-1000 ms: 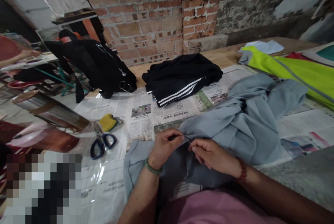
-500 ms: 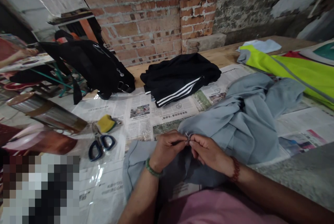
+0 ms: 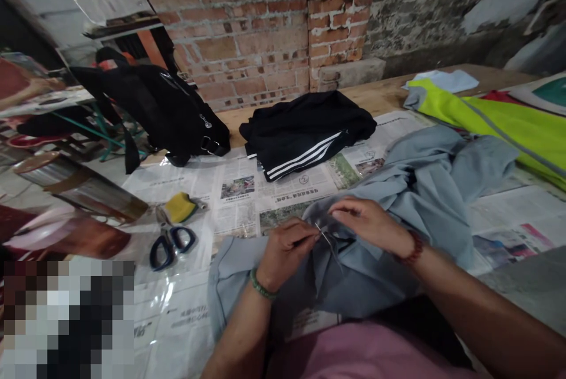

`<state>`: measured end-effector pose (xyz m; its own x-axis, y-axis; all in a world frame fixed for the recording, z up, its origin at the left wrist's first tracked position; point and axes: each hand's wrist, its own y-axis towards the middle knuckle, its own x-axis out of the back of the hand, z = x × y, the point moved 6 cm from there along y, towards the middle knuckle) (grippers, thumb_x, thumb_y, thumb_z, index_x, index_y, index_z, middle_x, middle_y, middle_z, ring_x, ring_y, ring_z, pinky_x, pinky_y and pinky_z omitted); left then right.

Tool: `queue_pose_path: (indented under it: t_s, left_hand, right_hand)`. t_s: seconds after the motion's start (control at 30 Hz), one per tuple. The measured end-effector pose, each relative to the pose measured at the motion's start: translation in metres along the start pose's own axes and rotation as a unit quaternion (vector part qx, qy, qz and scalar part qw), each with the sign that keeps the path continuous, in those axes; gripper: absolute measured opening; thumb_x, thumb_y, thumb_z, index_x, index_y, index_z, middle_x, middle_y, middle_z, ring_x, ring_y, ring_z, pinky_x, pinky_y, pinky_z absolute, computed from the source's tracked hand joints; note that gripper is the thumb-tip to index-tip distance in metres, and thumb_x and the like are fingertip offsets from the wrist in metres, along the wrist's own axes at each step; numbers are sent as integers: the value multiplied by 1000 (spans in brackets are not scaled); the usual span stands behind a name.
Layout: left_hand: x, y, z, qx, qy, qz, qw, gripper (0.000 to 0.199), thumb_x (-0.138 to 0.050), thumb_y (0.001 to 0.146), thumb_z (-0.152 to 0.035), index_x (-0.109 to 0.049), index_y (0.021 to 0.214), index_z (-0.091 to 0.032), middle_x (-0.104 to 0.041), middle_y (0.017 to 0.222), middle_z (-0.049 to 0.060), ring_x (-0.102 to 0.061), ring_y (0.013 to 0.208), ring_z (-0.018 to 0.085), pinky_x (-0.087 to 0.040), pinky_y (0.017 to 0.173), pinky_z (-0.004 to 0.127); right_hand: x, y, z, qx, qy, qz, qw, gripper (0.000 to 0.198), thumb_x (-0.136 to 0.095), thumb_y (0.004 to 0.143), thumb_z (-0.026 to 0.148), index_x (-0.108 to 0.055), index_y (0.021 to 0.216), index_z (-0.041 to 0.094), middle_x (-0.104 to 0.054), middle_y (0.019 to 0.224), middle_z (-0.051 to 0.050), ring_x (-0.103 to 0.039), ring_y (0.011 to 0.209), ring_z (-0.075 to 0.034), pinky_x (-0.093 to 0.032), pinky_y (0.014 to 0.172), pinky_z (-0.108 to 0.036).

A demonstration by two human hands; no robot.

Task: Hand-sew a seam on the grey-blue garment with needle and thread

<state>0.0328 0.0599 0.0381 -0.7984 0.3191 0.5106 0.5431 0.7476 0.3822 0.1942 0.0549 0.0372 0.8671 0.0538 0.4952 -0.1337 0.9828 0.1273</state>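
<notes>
Grey cloth (image 3: pixel 435 184) lies bunched across the table in front of me. At its near middle my left hand (image 3: pixel 285 252), wearing a green bead bracelet, pinches a thin pale sewing needle (image 3: pixel 319 229) between thumb and forefinger. A fine thread (image 3: pixel 333 252) trails from there down over the cloth. My right hand (image 3: pixel 374 226), with a red bead bracelet, is raised just above the cloth to the right of the needle. Its thumb and fingertips are drawn together; whatever may be between them is too small to make out.
Left of the cloth lie blue-handled scissors (image 3: pixel 170 243), a yellow sponge (image 3: pixel 180 208) and a metal flask (image 3: pixel 84 187). Behind are a black bag (image 3: pixel 163 111) and black striped clothing (image 3: pixel 309 131). A neon yellow vest (image 3: pixel 495 122) lies at right. Newspaper (image 3: pixel 177 308) under plastic covers the table.
My right hand has left the left fingertips and moved up and to the right. The thread now shows below the needle. My left hand has stayed nearly in place.
</notes>
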Motion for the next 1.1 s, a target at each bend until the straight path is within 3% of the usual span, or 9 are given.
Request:
queue_pose_path:
  t_s: [0.1, 0.17, 0.37, 0.57, 0.73, 0.93, 1.1]
  left_hand:
    - [0, -1, -2, -23, 22, 2, 999, 15, -56, 80, -18, -70, 84, -21, -65, 76, 6, -60, 73, 15, -48, 66, 26]
    - [1, -2, -1, -20, 35, -6, 999, 15, -55, 80, -19, -70, 84, -21, -65, 76, 6, -60, 72, 15, -49, 65, 26]
    - [0, 0, -1, 6, 20, -17, 1000, 13, -57, 78, -19, -70, 80, -21, -66, 73, 6, -61, 70, 16, -48, 64, 27]
    - [0, 0, 13, 87, -27, -47, 995, 7, -61, 74, -23, -67, 76, -20, -65, 73, 3, -58, 70, 16, -45, 67, 26]
    - [-6, -3, 30, 196, -131, -35, 971, 10, -61, 72, -26, -63, 72, -16, -60, 67, 0, -52, 62, 12, -42, 59, 22]
    - [-10, -7, 37, 273, -219, -24, 937, 15, -66, 66, -29, -61, 69, -16, -54, 61, -2, -46, 56, 9, -37, 52, 19]
    - [-13, -6, 39, 297, -248, -8, 922, 15, -68, 63, -29, -63, 67, -15, -56, 62, -2, -47, 57, 9, -37, 54, 20]
  right_hand:
    - [-26, 8, -3, -9, 97, 117, 988, 24, -49, 81, 32, -67, 78, 17, -62, 82, -4, -56, 77, -15, -42, 70, -26]
    - [-37, 9, -6, -25, 160, 138, 977, 23, -53, 78, 34, -67, 78, 16, -61, 80, -3, -56, 76, -14, -42, 69, -25]
    - [-46, 2, -20, -115, 277, 103, 948, 20, -65, 68, 33, -65, 80, 16, -61, 76, -1, -55, 69, -12, -42, 67, -25]
    - [-42, 5, -18, -112, 314, 26, 943, 17, -63, 70, 33, -58, 71, 17, -56, 68, 2, -49, 63, -10, -38, 63, -24]
    - [-45, 10, -16, -114, 398, -26, 910, 19, -61, 72, 34, -53, 69, 16, -58, 65, 1, -52, 65, -9, -39, 67, -23]
    - [-39, 27, -26, -126, 462, -66, 875, 25, -65, 67, 34, -48, 66, 17, -56, 60, 4, -51, 55, -7, -40, 58, -21]
    - [-33, 35, -18, -131, 466, 3, 875, 25, -60, 74, 38, -42, 79, 20, -62, 73, 2, -56, 48, -8, -39, 43, -19]
